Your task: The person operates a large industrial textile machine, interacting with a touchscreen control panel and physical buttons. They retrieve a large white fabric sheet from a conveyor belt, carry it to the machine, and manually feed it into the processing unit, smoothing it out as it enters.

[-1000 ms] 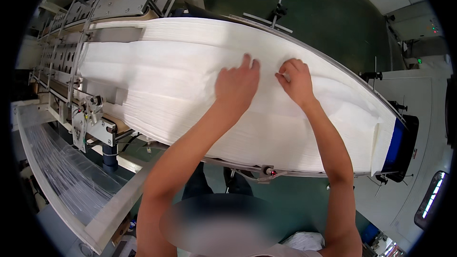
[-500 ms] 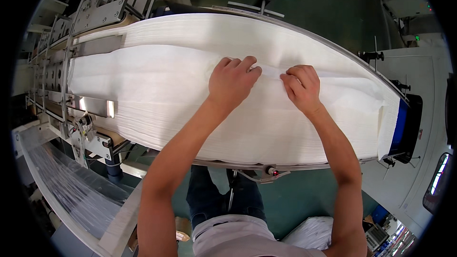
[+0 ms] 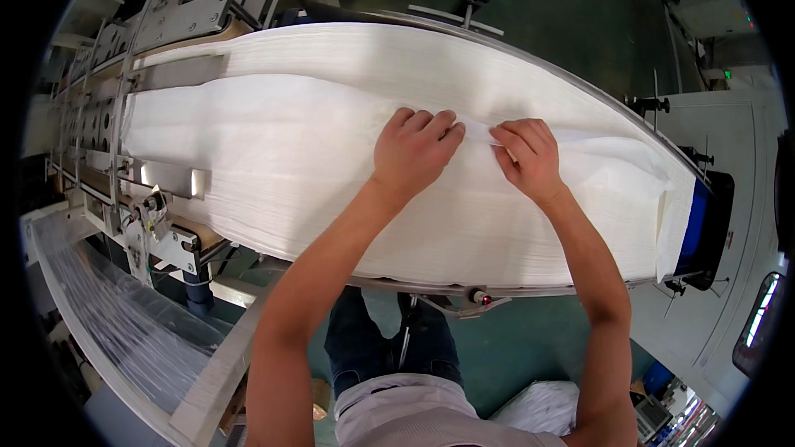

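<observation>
A long stack of thin white sheets [image 3: 356, 232], their edges showing as fine lines, fills the conveyor in front of me. Over its middle lies a loose white sheet [image 3: 248, 112], creased near my hands. My left hand [image 3: 416, 147] has its fingers curled down on this sheet, the fingertips closed on its edge. Just to the right, my right hand [image 3: 527, 156] pinches the same sheet between thumb and fingers. A short stretch of the sheet runs between the two hands. The fingertips of my left hand are partly hidden.
Metal guide plates [image 3: 170, 178] of a machine hold the stack's left end. A metal rail [image 3: 546, 66] runs along the far side. Near my waist sits a small sensor [image 3: 479, 296] with a red light. Clear plastic film [image 3: 132, 314] hangs at lower left.
My left hand has shifted slightly right and nearer to me, closing toward the right hand. My right hand stays in nearly the same place, still pinching. The view has shifted slightly.
</observation>
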Demonstrator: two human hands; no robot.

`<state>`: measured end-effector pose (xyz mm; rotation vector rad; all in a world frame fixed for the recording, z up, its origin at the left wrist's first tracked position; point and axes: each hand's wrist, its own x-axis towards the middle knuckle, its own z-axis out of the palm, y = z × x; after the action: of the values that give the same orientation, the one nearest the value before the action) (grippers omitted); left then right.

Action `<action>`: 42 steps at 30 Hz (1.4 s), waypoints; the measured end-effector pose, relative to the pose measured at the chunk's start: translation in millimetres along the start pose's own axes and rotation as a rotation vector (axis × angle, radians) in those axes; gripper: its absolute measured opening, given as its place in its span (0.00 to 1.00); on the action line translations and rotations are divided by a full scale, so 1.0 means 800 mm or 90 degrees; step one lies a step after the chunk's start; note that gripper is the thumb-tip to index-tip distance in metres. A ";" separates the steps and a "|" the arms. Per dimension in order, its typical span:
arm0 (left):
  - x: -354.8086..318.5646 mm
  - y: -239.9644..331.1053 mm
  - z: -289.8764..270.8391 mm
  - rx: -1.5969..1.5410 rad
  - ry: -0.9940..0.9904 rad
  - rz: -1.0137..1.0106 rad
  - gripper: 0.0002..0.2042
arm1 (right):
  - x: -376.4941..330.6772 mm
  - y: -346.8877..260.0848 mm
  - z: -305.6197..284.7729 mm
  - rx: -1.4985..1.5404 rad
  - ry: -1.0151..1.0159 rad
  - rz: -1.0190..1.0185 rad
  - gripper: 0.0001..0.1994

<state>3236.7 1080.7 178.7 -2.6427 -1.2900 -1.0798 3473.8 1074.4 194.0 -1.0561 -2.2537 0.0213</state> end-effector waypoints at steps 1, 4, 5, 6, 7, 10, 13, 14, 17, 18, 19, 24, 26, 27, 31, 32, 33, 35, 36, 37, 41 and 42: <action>0.002 0.000 -0.001 0.002 -0.009 -0.007 0.11 | 0.003 -0.003 0.001 0.007 -0.021 0.019 0.12; 0.009 0.001 -0.006 0.005 -0.037 -0.029 0.13 | 0.010 -0.004 0.001 0.032 -0.065 0.069 0.11; 0.012 0.002 -0.009 0.004 -0.047 -0.037 0.13 | 0.012 -0.002 0.001 0.044 -0.067 0.082 0.10; 0.014 0.001 -0.014 0.004 -0.057 -0.045 0.14 | 0.015 -0.001 0.002 0.056 -0.068 0.094 0.09; 0.017 0.001 -0.021 0.006 -0.071 -0.062 0.14 | 0.018 -0.001 0.002 0.072 -0.072 0.118 0.09; 0.019 0.002 -0.055 0.017 -0.127 -0.123 0.13 | 0.030 0.001 0.005 0.150 -0.086 0.210 0.07; 0.020 -0.004 -0.125 0.025 -0.238 -0.205 0.11 | 0.029 0.016 0.015 0.253 -0.108 0.371 0.06; 0.019 -0.012 -0.159 0.024 -0.286 -0.251 0.11 | 0.028 0.024 0.019 0.277 -0.130 0.430 0.06; 0.031 -0.041 -0.294 0.101 -0.399 -0.411 0.10 | 0.043 0.045 0.027 0.255 -0.183 0.504 0.08; 0.032 -0.059 -0.335 0.151 -0.402 -0.447 0.07 | 0.049 0.050 0.027 0.248 -0.189 0.495 0.08; 0.029 -0.086 -0.365 0.180 -0.363 -0.463 0.07 | 0.045 0.065 0.021 0.242 -0.217 0.484 0.07; -0.034 -0.277 -0.531 0.282 -0.383 -0.684 0.10 | 0.051 0.089 0.022 0.242 -0.299 0.547 0.07; -0.088 -0.365 -0.567 0.293 -0.550 -0.751 0.13 | 0.064 0.084 0.030 0.230 -0.335 0.550 0.07; -0.113 -0.399 -0.577 0.305 -0.655 -0.735 0.14 | 0.071 0.078 0.030 0.221 -0.351 0.567 0.07; -0.148 -0.466 -0.586 0.361 -0.530 -0.810 0.15 | 0.078 0.067 0.022 0.203 -0.370 0.607 0.06; -0.156 -0.493 -0.591 0.382 -0.439 -0.821 0.15 | 0.081 0.063 0.020 0.193 -0.378 0.611 0.05; -0.165 -0.518 -0.598 0.405 -0.348 -0.832 0.16 | 0.086 0.060 0.021 0.185 -0.388 0.615 0.05; -0.162 -0.555 -0.606 0.441 -0.323 -0.787 0.18 | 0.087 0.058 0.021 0.187 -0.392 0.636 0.05; -0.151 -0.568 -0.609 0.448 -0.365 -0.773 0.19 | 0.084 0.062 0.022 0.169 -0.393 0.641 0.05; -0.141 -0.584 -0.610 0.452 -0.405 -0.759 0.20 | 0.076 0.068 0.022 0.148 -0.393 0.646 0.05; -0.189 -0.693 -0.587 0.259 -0.491 -0.705 0.24 | 0.078 0.065 0.029 0.132 -0.390 0.678 0.04; -0.185 -0.705 -0.583 0.183 -0.498 -0.709 0.24 | 0.070 0.064 0.027 0.154 -0.373 0.697 0.04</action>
<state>2511.0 1215.2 291.8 -2.0414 -2.9037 0.3344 3470.2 1153.0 193.5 -2.1867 -1.7296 1.1394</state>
